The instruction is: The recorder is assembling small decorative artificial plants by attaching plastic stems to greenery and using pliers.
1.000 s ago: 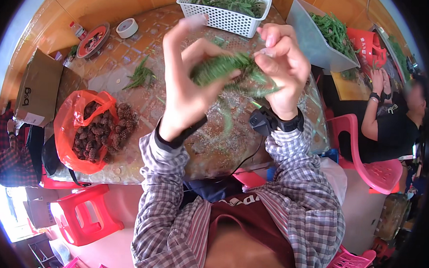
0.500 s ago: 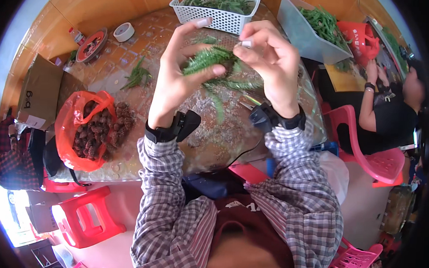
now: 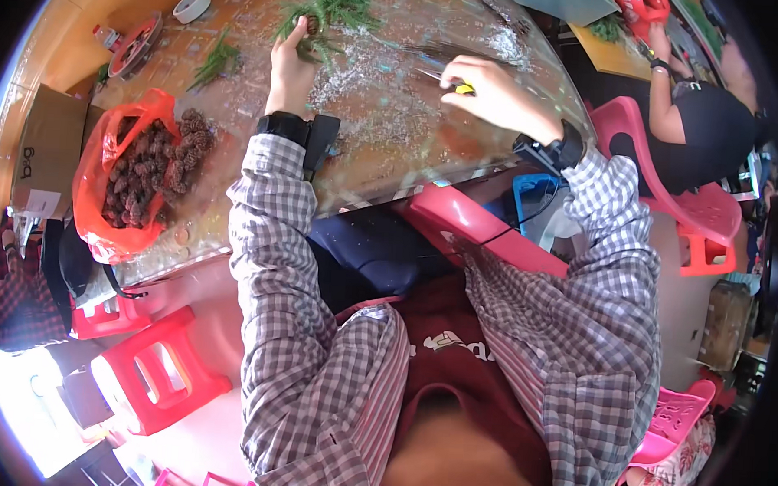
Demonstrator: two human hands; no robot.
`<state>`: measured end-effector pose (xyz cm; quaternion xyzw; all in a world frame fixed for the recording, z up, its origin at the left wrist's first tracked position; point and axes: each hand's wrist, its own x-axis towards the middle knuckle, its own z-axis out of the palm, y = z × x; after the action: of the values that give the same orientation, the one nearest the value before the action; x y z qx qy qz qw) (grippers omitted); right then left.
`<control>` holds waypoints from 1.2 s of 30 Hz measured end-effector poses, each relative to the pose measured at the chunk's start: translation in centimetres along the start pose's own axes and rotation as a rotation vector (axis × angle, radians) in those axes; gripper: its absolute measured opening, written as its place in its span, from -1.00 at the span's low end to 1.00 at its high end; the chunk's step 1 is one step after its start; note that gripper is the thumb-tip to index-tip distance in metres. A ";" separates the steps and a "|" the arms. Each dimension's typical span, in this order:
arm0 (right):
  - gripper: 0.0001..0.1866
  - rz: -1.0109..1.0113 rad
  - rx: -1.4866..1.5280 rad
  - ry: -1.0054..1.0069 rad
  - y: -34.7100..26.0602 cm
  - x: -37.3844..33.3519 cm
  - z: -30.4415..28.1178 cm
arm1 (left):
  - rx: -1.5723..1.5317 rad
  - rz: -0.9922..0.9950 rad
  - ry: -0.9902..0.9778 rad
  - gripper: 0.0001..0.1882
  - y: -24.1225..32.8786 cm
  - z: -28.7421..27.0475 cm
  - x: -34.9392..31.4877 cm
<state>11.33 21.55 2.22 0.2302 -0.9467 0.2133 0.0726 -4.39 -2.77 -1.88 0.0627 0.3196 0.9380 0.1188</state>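
Bushy green artificial pine sprigs [image 3: 340, 8] are pinched in my left hand [image 3: 290, 72], whose fingers wrap the stems near the far side of the table. Something brown, perhaps a pine cone, shows among the needles by the thumb. My right hand [image 3: 493, 93] is closed around a yellow-handled tool [image 3: 464, 89] over the table's right side. The tool's thin metal tip points left; whether it is pliers or scissors I cannot tell. A dark wristband sits on each wrist.
A red plastic bag [image 3: 91, 200] of brown pine cones [image 3: 140, 176] stands at the table's left. Beyond it are a loose green sprig [image 3: 215, 62], a tape roll [image 3: 191, 6] and a round tray [image 3: 137, 45]. White flakes litter the table [image 3: 384, 147]. A person [image 3: 694, 117] sits at right.
My hands have drawn apart. The left keeps the greenery, moving left and away; the right has picked up the yellow-handled tool from the table. The view has shifted, so the white basket is out of sight.
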 end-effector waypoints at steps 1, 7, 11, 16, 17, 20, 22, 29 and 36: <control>-0.79 -0.011 0.043 -0.024 -1.9 0.3 0.7 | 0.079 0.080 0.021 -0.88 -0.4 -0.3 0.1; -0.57 -0.303 -0.198 0.183 -10.2 4.2 6.8 | 0.163 0.140 0.007 -0.84 0.1 -0.6 -0.6; -0.47 -0.268 -0.269 0.242 -11.8 6.4 9.0 | 0.112 0.139 0.045 -0.84 0.3 -0.3 -0.2; -0.46 -0.192 -0.228 0.128 -12.7 8.4 9.3 | 0.147 0.172 0.045 -0.83 1.4 -1.0 0.7; -0.46 -0.189 -0.225 0.121 -12.7 8.7 9.0 | 0.182 0.167 0.041 -0.83 1.5 -1.3 0.7; -0.47 -0.151 -0.215 0.214 -11.7 9.7 7.5 | 0.373 0.192 0.105 -0.78 0.8 -1.9 0.9; -0.49 -0.162 -0.223 0.247 -10.3 9.7 7.6 | 0.464 0.208 0.127 -0.76 -0.2 -1.9 1.1; -0.65 -0.156 -0.266 0.168 -4.7 6.3 1.7 | 0.246 0.338 0.021 -0.70 -1.6 -1.8 0.7; -0.71 0.175 -0.497 -0.145 0.6 -1.9 -1.4 | 0.323 0.428 -0.202 -0.68 0.8 -1.1 1.9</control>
<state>12.81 23.37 2.80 0.1371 -0.9890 -0.0372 0.0402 -6.59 -3.55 -2.21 0.2402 0.4307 0.8677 -0.0623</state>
